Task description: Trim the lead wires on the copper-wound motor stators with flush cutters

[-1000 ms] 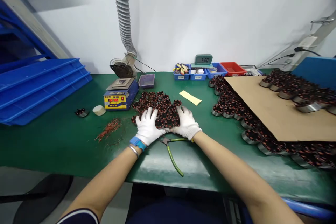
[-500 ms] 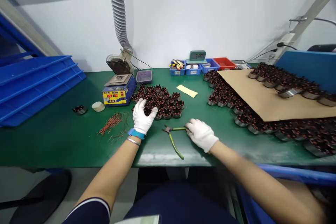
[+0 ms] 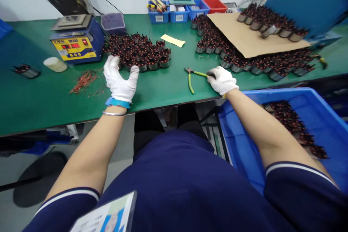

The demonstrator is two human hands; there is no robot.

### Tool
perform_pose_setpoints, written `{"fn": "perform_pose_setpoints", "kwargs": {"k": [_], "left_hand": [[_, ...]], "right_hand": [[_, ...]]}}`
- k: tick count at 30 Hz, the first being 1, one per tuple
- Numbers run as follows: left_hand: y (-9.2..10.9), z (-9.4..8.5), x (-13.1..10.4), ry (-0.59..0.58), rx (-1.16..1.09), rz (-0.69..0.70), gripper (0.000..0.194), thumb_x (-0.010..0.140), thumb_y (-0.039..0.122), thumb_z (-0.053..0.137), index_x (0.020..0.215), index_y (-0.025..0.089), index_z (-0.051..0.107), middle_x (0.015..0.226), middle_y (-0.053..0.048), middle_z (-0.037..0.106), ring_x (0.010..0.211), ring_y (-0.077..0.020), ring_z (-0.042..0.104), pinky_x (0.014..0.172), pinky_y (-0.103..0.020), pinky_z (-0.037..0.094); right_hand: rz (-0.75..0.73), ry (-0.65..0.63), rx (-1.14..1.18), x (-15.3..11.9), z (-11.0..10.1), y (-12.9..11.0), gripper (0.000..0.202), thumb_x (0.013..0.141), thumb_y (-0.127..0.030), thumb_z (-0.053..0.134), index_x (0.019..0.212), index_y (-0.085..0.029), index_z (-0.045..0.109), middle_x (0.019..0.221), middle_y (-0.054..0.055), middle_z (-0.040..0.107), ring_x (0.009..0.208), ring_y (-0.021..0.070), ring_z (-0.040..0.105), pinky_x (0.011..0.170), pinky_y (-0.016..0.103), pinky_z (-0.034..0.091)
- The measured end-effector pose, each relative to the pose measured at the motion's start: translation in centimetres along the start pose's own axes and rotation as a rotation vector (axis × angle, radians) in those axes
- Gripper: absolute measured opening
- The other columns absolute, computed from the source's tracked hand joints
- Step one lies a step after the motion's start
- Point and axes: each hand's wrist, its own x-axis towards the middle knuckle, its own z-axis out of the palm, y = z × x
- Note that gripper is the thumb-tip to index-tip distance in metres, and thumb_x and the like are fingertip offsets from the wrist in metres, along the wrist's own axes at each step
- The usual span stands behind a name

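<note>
head view: a digital-display unit [image 3: 77, 45] stands left of the copper-wound stators [image 3: 144, 52] on the green table [image 3: 163, 88]. the stators lie just beyond the left hand [image 3: 119, 81], open with thumb spread. diagonal cutters [image 3: 190, 71] lie between the hands, one handle reaching the right hand's [image 3: 223, 81] curled fingers; grip unclear.

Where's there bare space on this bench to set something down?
Bare green tabletop lies between the left hand and the pliers, in front of the middle cluster of wound parts. Another patch is at the front left, before the wire scraps. It's crowded around the cardboard, with parts on it and along its edges.
</note>
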Motion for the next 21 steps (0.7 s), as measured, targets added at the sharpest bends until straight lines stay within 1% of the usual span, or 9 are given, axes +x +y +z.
{"fn": "perform_pose_setpoints", "kwargs": {"k": [2, 4, 6, 8, 12, 16, 21], "left_hand": [[0.6, -1.1, -1.5, -0.034, 0.043, -0.010, 0.074, 0.078, 0.059, 0.058, 0.134, 0.012, 0.046, 0.141, -0.018, 0.043, 0.133, -0.0266, 0.040, 0.110, -0.041, 0.037], [1.2, -2.0, -2.9, -0.099, 0.094, -0.013, 0.079, 0.075, 0.062, 0.060, 0.134, 0.010, 0.047, 0.142, -0.019, 0.042, 0.133, -0.0298, 0.039, 0.111, -0.043, 0.034], [1.6, -2.7, -4.1, -0.148, 0.135, -0.008, 0.084, 0.073, 0.063, 0.063, 0.135, 0.009, 0.046, 0.145, -0.020, 0.038, 0.134, -0.0333, 0.036, 0.113, -0.046, 0.031], [1.8, -3.1, -4.9, -0.163, 0.168, -0.003, 0.085, 0.073, 0.063, 0.062, 0.136, 0.008, 0.047, 0.145, -0.021, 0.038, 0.134, -0.0354, 0.035, 0.114, -0.047, 0.029], [2.1, -3.5, -5.8, -0.150, 0.231, 0.036, 0.080, 0.076, 0.064, 0.059, 0.133, 0.010, 0.051, 0.142, -0.020, 0.044, 0.132, -0.0355, 0.039, 0.112, -0.048, 0.031], [2.1, -3.4, -6.1, -0.133, 0.232, 0.059, 0.077, 0.078, 0.063, 0.057, 0.132, 0.009, 0.052, 0.140, -0.020, 0.047, 0.131, -0.0351, 0.041, 0.110, -0.048, 0.032], [1.9, -3.5, -6.2, -0.061, 0.196, 0.103, 0.068, 0.080, 0.056, 0.058, 0.129, 0.008, 0.054, 0.134, -0.018, 0.053, 0.126, -0.0314, 0.046, 0.108, -0.043, 0.037]], "right_hand": [[-0.003, 0.018, 0.025, 0.0, 0.2, 0.0, 0.039, 0.086, -0.039, 0.048, 0.114, -0.021, 0.067, 0.115, 0.011, 0.061, 0.103, 0.0304, 0.057, 0.091, 0.042, 0.046], [-0.008, 0.025, 0.040, 0.1, 0.2, 0.0, 0.039, 0.086, -0.040, 0.048, 0.114, -0.022, 0.068, 0.116, 0.010, 0.062, 0.103, 0.0310, 0.057, 0.091, 0.043, 0.047], [-0.014, 0.039, 0.046, 0.0, 0.2, 0.0, 0.039, 0.085, -0.039, 0.049, 0.113, -0.023, 0.068, 0.115, 0.010, 0.062, 0.102, 0.0311, 0.058, 0.090, 0.044, 0.048], [-0.022, 0.066, 0.045, -0.1, 0.2, 0.0, 0.038, 0.083, -0.038, 0.050, 0.112, -0.023, 0.069, 0.113, 0.009, 0.063, 0.101, 0.0304, 0.060, 0.091, 0.043, 0.048], [-0.017, 0.079, 0.036, -0.5, 0.1, 0.0, 0.038, 0.082, -0.039, 0.051, 0.111, -0.023, 0.070, 0.111, 0.008, 0.064, 0.100, 0.0289, 0.060, 0.090, 0.041, 0.049], [0.011, 0.069, 0.046, -1.0, -0.2, -0.1, 0.039, 0.082, -0.040, 0.051, 0.112, -0.024, 0.070, 0.113, 0.008, 0.064, 0.100, 0.0288, 0.061, 0.088, 0.041, 0.050], [0.022, 0.054, 0.053, -1.3, -0.5, -0.2, 0.037, 0.083, -0.039, 0.051, 0.111, -0.024, 0.070, 0.112, 0.009, 0.064, 0.100, 0.0277, 0.060, 0.089, 0.041, 0.050]]}}
